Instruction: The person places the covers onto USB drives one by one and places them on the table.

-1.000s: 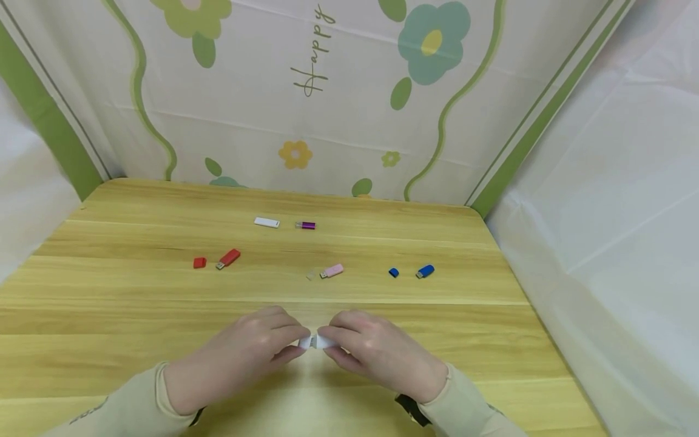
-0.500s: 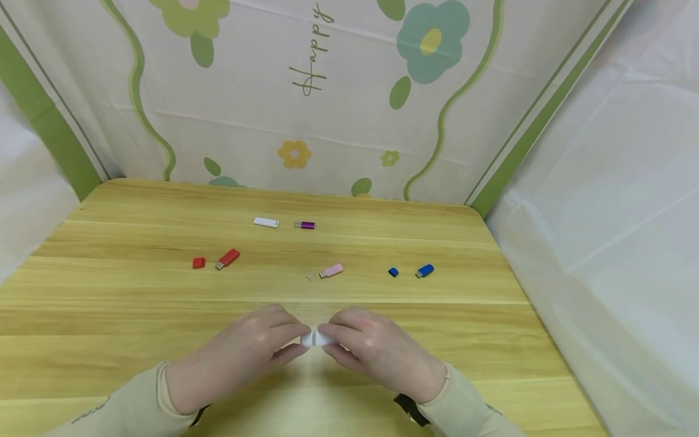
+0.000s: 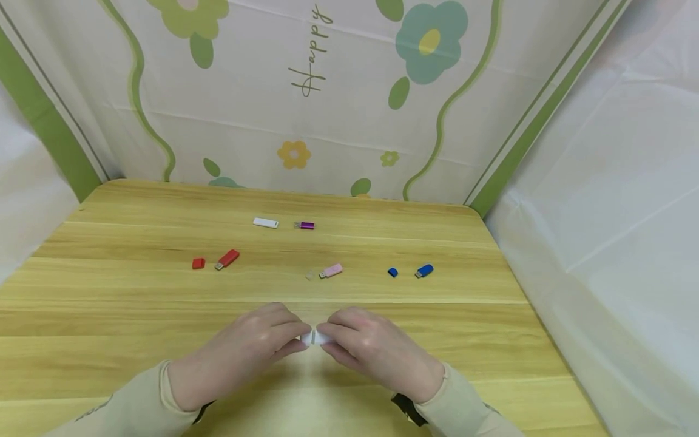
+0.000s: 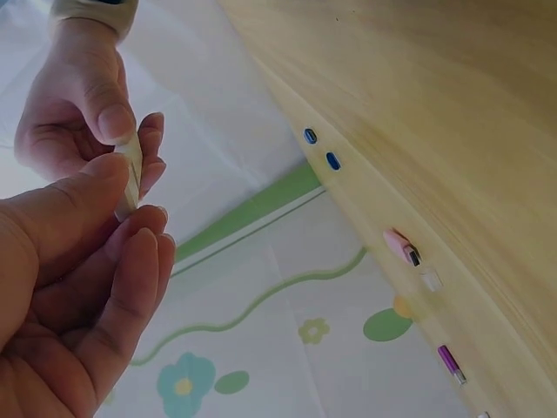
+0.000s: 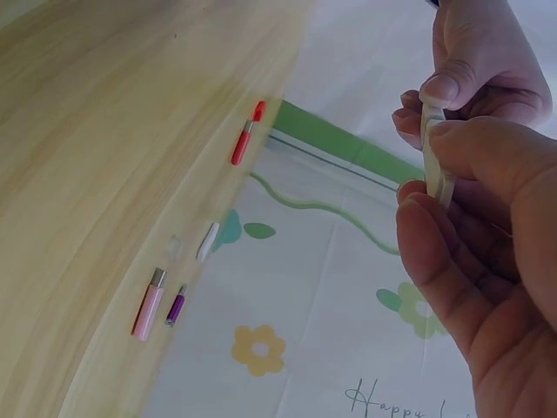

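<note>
In the head view my left hand (image 3: 246,343) and right hand (image 3: 377,346) meet above the near middle of the table. Between them is a white USB stick (image 3: 320,337), each hand pinching one end with thumb and fingertips. A thin grey line separates its two white parts, and the fingers hide much of both. Which part is the cap I cannot tell. Both wrist views show the stick (image 4: 132,170) edge-on, held up between the two thumbs.
Beyond the hands lie a red USB stick (image 3: 227,259) and red cap (image 3: 198,263), a pink stick (image 3: 330,271) beside a clear cap (image 3: 309,275), and a blue stick (image 3: 424,271) with blue cap (image 3: 392,272). Farther back are a white stick (image 3: 266,223) and a purple one (image 3: 306,225).
The two white parts have come together: the wider gap with the grey plug showing has narrowed to a thin line. Both hands keep their pinch and have hardly shifted.
</note>
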Demonstrator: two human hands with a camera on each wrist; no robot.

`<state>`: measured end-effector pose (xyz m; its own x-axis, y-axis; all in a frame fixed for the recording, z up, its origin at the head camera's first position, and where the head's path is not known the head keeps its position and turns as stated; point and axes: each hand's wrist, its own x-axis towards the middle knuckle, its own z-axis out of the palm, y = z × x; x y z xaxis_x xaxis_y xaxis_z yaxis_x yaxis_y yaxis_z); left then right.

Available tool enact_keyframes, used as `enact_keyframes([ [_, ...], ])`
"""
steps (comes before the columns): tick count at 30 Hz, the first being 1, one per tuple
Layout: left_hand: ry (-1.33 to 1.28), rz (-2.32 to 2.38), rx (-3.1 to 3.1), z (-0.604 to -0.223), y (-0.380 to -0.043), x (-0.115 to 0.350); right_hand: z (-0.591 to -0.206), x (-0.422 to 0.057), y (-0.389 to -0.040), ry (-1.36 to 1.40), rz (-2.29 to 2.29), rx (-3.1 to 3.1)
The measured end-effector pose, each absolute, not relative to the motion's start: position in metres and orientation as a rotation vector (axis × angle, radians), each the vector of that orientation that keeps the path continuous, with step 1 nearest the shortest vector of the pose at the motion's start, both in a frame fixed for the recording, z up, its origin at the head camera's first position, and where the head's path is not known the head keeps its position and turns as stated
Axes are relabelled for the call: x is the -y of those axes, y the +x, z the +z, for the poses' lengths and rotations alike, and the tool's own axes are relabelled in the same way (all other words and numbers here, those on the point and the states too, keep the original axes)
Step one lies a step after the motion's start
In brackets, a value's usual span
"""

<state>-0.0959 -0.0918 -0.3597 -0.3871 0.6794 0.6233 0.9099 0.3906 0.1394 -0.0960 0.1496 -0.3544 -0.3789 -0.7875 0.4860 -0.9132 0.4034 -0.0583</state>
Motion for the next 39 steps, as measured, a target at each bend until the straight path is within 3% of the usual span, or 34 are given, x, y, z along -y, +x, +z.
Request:
enact_keyframes([
  [39,-1.451,-0.643,2.204,-0.351,-0.107,0.082,-0.349,-0.149,-0.102,1.432,0.363,2.281],
])
